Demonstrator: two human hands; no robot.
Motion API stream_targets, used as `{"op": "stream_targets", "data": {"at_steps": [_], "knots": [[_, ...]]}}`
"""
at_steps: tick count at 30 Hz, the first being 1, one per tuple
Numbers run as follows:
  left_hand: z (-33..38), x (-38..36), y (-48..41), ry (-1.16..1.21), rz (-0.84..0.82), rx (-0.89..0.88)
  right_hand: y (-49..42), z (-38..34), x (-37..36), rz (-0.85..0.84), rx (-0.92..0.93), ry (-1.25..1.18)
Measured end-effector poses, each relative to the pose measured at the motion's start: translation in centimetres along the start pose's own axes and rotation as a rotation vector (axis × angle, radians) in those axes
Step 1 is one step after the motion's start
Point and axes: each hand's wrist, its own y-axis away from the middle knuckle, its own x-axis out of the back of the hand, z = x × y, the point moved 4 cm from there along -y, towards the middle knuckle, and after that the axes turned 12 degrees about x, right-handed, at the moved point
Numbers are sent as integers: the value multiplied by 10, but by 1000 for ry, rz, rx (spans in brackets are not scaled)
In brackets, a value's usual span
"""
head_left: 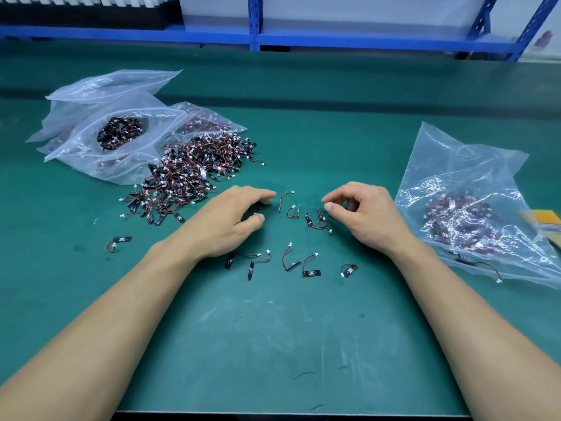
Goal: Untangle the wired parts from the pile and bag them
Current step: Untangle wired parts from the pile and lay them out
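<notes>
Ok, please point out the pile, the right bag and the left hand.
pile [194, 174]: head view, middle of the heap
right bag [464, 177]: head view, its clear upper part
left hand [230, 218]: head view, back of the hand

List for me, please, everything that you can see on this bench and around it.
Pile: one, black-and-red parts, mat's left-centre.
Loose parts: about ten, black with red wires, around the hands.
Left bags: several, clear, behind the pile, holding parts.
Right bag: one, clear, far right, holding parts.
Mat: one, green, covers the bench.
Shelf: one, blue, behind.
Yellow thing: one, right edge, unclear.
Left hand: fingers curled, beside the pile.
Right hand: fingers curled, near the right bag.
</notes>
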Motion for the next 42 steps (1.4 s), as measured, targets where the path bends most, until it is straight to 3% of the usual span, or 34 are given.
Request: {"op": "stream_targets", "data": {"at_steps": [8, 22, 26, 31, 42], "knots": [[8, -5, -4, -106, -23, -28, 0, 1, 0, 2, -5, -5], [4, 4, 1, -17, 57, -64, -1, -2, 2, -3, -2, 0], [0, 14, 1, 16, 181, -17, -1, -10, -9, -197, 74, 62], [0, 14, 2, 13, 181, -8, 2, -16, -23, -378, 81, 191], [-8, 15, 1, 47, 190, 23, 2, -10, -11, -210, 35, 30]]}}
